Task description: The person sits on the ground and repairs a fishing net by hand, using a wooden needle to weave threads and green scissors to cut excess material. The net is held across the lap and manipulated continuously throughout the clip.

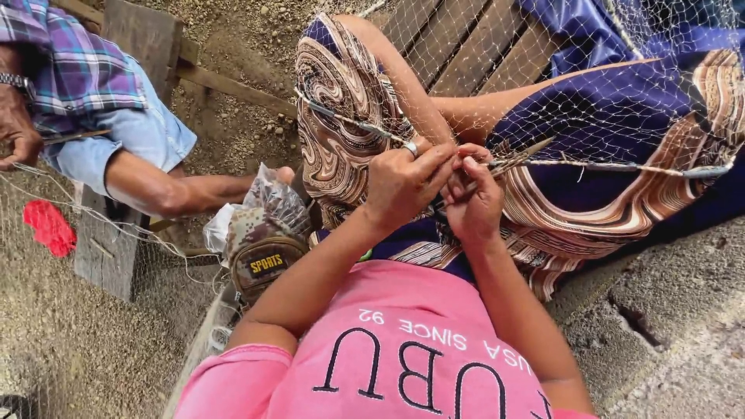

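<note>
A fine net draped the lap, its corded edge rope running left to right. Left hand and right hand pinched it. A yellow rectangular label marked the camouflage cap alongside.

co-worker's hand: cut off at left edge | right hand: fingertips hidden, grip unclear

The person wears a pink short-sleeved shirt with dark outlined block lettering and smaller white lettering across the front. Both forearms are bare. A silver ring sits on a finger of the left hand. A wrap skirt in deep blue with brown and cream swirls covers the legs.
</note>
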